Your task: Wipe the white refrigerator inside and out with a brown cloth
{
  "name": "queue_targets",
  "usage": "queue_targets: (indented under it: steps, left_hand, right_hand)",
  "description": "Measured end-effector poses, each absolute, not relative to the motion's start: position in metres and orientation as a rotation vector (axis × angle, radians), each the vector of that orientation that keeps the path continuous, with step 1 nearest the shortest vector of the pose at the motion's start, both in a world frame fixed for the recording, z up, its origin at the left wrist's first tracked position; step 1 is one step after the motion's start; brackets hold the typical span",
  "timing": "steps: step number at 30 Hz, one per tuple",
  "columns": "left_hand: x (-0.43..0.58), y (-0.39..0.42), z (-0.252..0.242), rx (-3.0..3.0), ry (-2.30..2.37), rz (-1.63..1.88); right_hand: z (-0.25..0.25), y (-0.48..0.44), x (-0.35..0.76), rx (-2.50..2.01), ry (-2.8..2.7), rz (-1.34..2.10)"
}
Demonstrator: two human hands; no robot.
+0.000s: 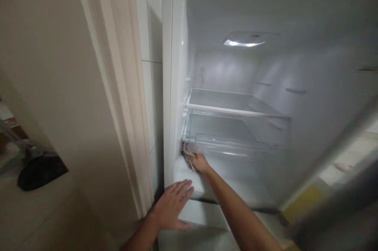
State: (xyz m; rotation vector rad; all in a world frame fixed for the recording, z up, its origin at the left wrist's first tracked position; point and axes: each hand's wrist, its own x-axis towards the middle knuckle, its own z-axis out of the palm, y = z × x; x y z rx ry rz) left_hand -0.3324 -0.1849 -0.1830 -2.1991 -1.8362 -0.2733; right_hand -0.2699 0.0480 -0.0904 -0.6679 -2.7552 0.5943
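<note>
My right hand reaches into the lower part of an open refrigerator, closed on a crumpled, brownish cloth. The cloth lies against the inner left wall, just under the front edge of a clear drawer. Part of my right hand's fingers is hidden by the cloth. Fingers spread, my left hand rests at the refrigerator's lower left front edge and holds nothing.
Two glass shelves, an upper one and a lower one, span the compartment above my right hand. A lamp glows on the ceiling inside. On the left stands a pale door frame; a black bag-like object lies on the floor beyond.
</note>
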Motion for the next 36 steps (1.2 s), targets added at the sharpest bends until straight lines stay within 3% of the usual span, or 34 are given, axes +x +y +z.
queue_targets:
  steps: [5, 14, 18, 22, 28, 33, 36]
  left_hand:
    - [-0.332, -0.185, -0.180, -2.172, -1.831, -0.302]
    - [-0.334, -0.184, -0.185, -2.101, -1.776, -0.343]
    - [-0.336, -0.182, -0.188, -2.066, -1.701, -0.378]
    - [-0.336, -0.182, -0.189, -2.056, -1.686, -0.380]
    - [-0.334, -0.184, -0.187, -2.055, -1.695, -0.384]
    - [-0.334, -0.184, -0.184, -2.031, -1.654, -0.436]
    - [-0.333, -0.183, -0.181, -2.013, -1.609, -0.447]
  right_hand:
    - [-0.091, 0.024, -0.186, -0.393, -2.778, 0.608]
    - [-0.073, 0.082, -0.060, -1.369, -2.685, 0.203]
    - [-0.075, 0.101, -0.061, -1.555, -2.534, 0.173]
    - [-0.077, 0.093, -0.113, -1.497, -2.515, 0.233]
    - [-0.082, 0.042, -0.190, -1.052, -2.721, 0.348]
    - [-0.084, 0.039, -0.177, -0.757, -2.844, 0.363]
    - [-0.081, 0.064, -0.149, -0.869, -2.825, 0.349]
